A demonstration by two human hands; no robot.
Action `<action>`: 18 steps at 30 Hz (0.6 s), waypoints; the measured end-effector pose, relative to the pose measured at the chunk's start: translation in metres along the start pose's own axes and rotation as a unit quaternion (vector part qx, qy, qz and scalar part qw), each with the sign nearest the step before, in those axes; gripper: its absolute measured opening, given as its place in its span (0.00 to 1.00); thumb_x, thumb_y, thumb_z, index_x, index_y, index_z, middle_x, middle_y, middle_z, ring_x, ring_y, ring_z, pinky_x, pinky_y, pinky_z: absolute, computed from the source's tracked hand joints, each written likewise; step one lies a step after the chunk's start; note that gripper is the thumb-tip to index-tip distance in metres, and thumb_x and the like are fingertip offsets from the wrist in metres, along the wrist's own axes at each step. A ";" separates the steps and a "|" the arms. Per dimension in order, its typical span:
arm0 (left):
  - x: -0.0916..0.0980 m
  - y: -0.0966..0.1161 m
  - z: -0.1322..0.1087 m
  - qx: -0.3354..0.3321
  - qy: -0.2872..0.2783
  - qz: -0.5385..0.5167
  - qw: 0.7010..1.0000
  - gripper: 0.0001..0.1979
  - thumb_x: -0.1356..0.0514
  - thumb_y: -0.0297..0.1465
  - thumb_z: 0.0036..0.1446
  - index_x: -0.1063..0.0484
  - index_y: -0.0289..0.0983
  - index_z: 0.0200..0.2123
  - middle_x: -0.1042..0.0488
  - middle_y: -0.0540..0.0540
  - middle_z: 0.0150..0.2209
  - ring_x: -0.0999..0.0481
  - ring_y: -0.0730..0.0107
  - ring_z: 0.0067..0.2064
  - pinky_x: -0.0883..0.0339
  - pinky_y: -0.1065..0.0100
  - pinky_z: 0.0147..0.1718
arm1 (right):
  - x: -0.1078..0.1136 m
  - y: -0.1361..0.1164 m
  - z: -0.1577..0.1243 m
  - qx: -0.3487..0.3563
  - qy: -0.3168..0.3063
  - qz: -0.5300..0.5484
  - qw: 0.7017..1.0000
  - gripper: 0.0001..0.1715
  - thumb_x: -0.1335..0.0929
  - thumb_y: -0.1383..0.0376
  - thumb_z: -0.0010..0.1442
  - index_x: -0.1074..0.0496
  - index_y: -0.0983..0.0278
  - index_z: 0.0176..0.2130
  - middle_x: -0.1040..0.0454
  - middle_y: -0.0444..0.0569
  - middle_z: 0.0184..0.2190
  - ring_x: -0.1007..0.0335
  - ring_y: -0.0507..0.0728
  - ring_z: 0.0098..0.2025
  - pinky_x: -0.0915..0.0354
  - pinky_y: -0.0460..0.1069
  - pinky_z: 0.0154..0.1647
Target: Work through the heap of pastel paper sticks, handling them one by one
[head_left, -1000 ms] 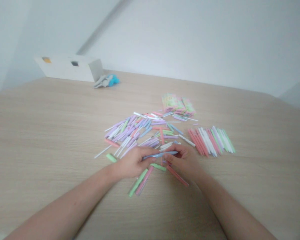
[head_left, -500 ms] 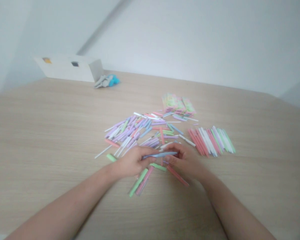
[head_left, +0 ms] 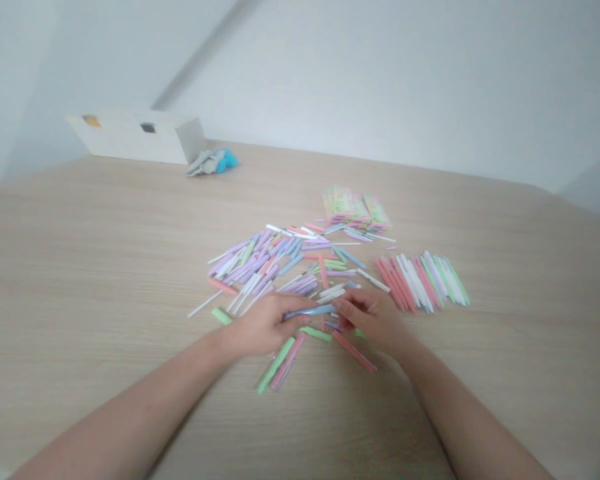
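Above a pale wood-grain table, two bare hands meet over one slim, pale blue stick, apparently plastic, held roughly crosswise between them. The left hand grips one end between thumb and fingers; the right hand has its thumb and fingertips pinched on the other. Half a second ago that far end poked out past the right thumb; now the fingertips cover it, suggesting the handling has moved to the tip. Blur hides finer detail on the stick.

Just beyond the left hand spreads a loose heap of slender lilac, white, blue and coral sticks. To the right of the right hand lies a neat row of coral, white, lilac and green sticks. Nearer the wearer than the hands are a light green stick and a coral-red stick. Well beyond the hands sit flat packets printed in pink and green.
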State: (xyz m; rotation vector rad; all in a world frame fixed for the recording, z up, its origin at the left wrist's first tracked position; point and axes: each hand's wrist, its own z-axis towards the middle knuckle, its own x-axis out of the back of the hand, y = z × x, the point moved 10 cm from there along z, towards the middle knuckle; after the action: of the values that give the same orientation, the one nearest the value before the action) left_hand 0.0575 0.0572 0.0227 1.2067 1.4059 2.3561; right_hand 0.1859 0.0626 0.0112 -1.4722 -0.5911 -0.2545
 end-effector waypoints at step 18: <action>0.005 -0.006 -0.001 0.027 0.013 0.027 0.999 0.15 0.47 0.33 0.61 0.26 0.37 0.47 0.21 0.46 0.39 0.23 0.66 0.39 0.31 0.71 0.38 | 0.009 -0.004 -0.001 0.059 -0.001 0.005 0.998 0.09 0.31 0.62 0.55 0.26 0.64 0.36 0.26 0.46 0.29 0.31 0.53 0.30 0.37 0.47 0.31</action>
State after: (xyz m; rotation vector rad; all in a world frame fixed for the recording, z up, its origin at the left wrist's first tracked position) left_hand 0.0522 0.0625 0.0203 1.2473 1.4732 2.3917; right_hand 0.1915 0.0626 0.0189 -1.3612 -0.5898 -0.2063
